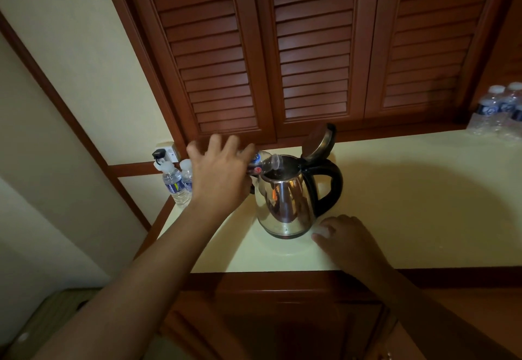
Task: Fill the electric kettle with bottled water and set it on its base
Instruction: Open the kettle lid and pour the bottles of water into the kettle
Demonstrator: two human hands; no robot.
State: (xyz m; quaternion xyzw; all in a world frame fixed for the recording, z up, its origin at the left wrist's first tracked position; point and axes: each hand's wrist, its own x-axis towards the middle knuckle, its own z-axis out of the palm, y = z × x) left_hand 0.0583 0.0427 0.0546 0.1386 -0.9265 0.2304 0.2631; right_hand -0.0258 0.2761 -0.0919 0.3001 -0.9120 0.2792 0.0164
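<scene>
Steel kettle point(285, 204), left hand point(220, 173) gripping bottle point(265, 162) tipped into it, right hand point(347, 238), grip unclear

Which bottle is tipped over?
The bottle in the left hand, mouth over the open kettle. The pair by the socket and the far-right group stand upright, capped.

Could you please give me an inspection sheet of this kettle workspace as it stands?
Surface: cream countertop, wooden edge.
Job's things: steel electric kettle upright, lid open; water bottle tilted, mouth over the opening.
Clutter: two capped bottles at left corner; bottle pack far right.
Grippers: left hand over the tilted bottle, fingers spread, grip hidden; right hand curled on white cap beside kettle.
Cables: black plug in wall socket; cord unseen.
Surroundings: louvred wooden doors, cream wall.
</scene>
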